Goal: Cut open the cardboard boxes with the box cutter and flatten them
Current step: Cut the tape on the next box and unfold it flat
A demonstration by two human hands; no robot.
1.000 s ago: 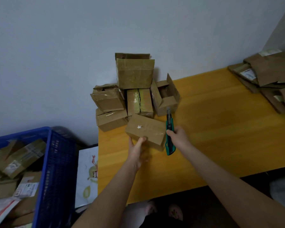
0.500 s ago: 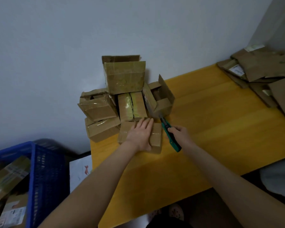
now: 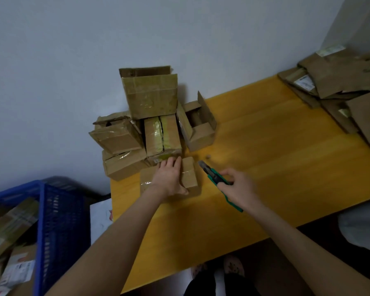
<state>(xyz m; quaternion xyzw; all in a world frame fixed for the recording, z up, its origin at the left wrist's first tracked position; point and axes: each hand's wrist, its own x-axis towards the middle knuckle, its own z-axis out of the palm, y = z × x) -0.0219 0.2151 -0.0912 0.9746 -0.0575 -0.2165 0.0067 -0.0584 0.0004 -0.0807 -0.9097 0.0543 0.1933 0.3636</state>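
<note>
Since half a second ago, your right hand (image 3: pixel 237 186) has eased a little toward 4 o'clock, away from the small cardboard box (image 3: pixel 189 175), while your left hand (image 3: pixel 171 178) has stayed flat on the box's top. The left fingers lie straight and together, pointing to 12 o'clock, with the palm pressing down and gripping nothing. The right hand is wrapped round the green handle of the box cutter (image 3: pixel 214 177), whose blade end points to about 10 o'clock and sits just beside the box's far right corner, apparently not touching it. The box lies on the yellow table (image 3: pixel 276 157), near its left edge, with the stack of uncut boxes (image 3: pixel 152 97) at its 12 o'clock. Judge this box light and probably empty: its panels are stiff, yet they will dent under a heavy palm, and its glossy tape looks slick. It may slide on the smooth tabletop, so pin it from above with an even, flat press. Keep your fingers clear of the taped seam where the blade will run.
</note>
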